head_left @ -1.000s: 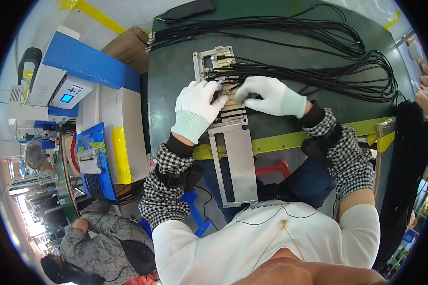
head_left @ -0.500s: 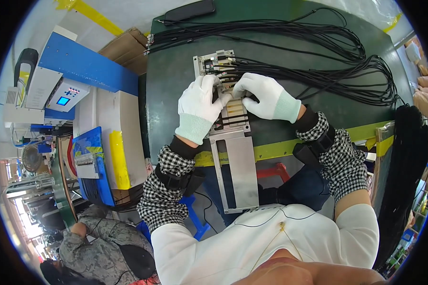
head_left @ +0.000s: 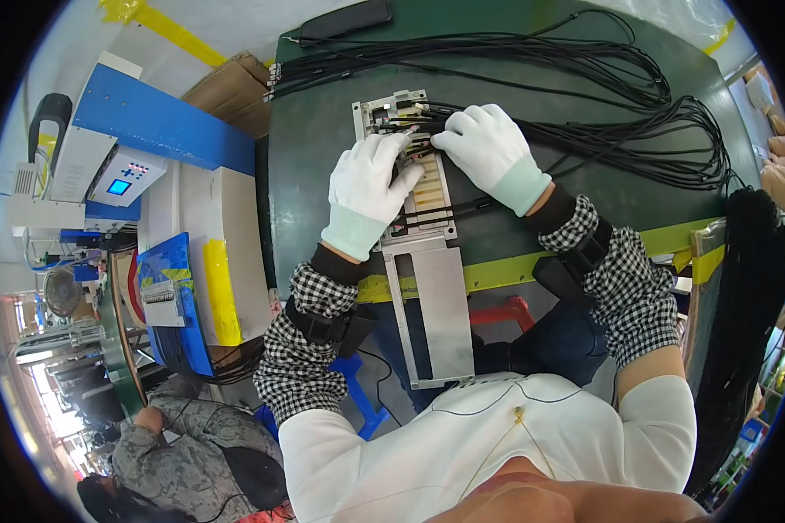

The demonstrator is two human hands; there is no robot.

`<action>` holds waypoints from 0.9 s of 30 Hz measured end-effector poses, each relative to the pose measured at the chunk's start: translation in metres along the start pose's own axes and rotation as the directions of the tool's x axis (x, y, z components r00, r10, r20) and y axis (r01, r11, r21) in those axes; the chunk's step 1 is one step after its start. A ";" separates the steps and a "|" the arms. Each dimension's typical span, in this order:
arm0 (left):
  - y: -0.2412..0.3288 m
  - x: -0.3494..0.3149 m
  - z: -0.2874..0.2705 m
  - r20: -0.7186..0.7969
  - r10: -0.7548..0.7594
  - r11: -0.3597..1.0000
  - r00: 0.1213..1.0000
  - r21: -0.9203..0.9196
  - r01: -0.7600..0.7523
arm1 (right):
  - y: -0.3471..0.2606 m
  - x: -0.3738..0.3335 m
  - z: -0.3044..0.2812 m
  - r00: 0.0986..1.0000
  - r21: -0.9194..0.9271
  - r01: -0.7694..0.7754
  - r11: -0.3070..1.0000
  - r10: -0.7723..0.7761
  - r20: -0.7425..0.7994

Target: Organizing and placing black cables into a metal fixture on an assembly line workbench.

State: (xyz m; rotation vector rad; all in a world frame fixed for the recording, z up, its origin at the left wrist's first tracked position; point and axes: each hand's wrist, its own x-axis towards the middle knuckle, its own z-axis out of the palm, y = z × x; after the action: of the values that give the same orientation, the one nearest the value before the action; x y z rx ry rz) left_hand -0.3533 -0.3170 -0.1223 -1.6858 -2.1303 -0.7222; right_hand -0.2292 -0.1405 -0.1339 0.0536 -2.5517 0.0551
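Note:
A metal fixture [head_left: 440, 216] with slots lies on the green table, with several black cables [head_left: 576, 139] laid across its upper part from the right. My left hand [head_left: 365, 187], in a white glove, bends its fingers over the fixture's left side at the cable ends. Its thumb stands lower, over the slots, and what lies under the fingertips is hidden. My right hand [head_left: 490, 155], gloved too, has its fingers closed on a black cable at the fixture's right edge. Below my hands several light slots show bare, and a few cables cross the fixture's lower end.
A flat metal plate [head_left: 445, 314] extends from the fixture over the table's yellow front edge [head_left: 506, 275]. Another cable bundle [head_left: 497, 54] and a black case [head_left: 349, 22] lie at the back. A blue machine [head_left: 166, 122] stands left. Black cables [head_left: 737, 349] hang at right. A person [head_left: 192, 444] sits lower left.
My right hand has moved up and slightly right, away from the left thumb, uncovering more slots. My left hand has shifted only slightly, its thumb still over the fixture.

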 end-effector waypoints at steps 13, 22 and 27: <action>0.021 0.001 -0.029 -0.127 0.128 0.981 0.984 0.162 -0.106 | -0.026 0.007 -0.027 0.968 0.335 0.095 0.937 -0.008 -0.250; 0.009 -0.025 -0.048 -0.223 0.092 0.990 0.970 0.129 -0.065 | -0.044 0.000 -0.038 0.974 0.206 0.003 0.979 0.043 -0.221; 0.018 -0.025 -0.060 0.123 -0.343 0.797 0.931 -0.486 0.358 | -0.044 -0.006 -0.036 0.963 0.304 -0.006 0.953 0.088 -0.255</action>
State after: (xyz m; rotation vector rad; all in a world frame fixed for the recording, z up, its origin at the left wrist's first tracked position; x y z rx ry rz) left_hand -0.3325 -0.3680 -0.0837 -1.5263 -2.4572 -1.4850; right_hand -0.2017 -0.1822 -0.1065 0.0958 -2.2551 0.4421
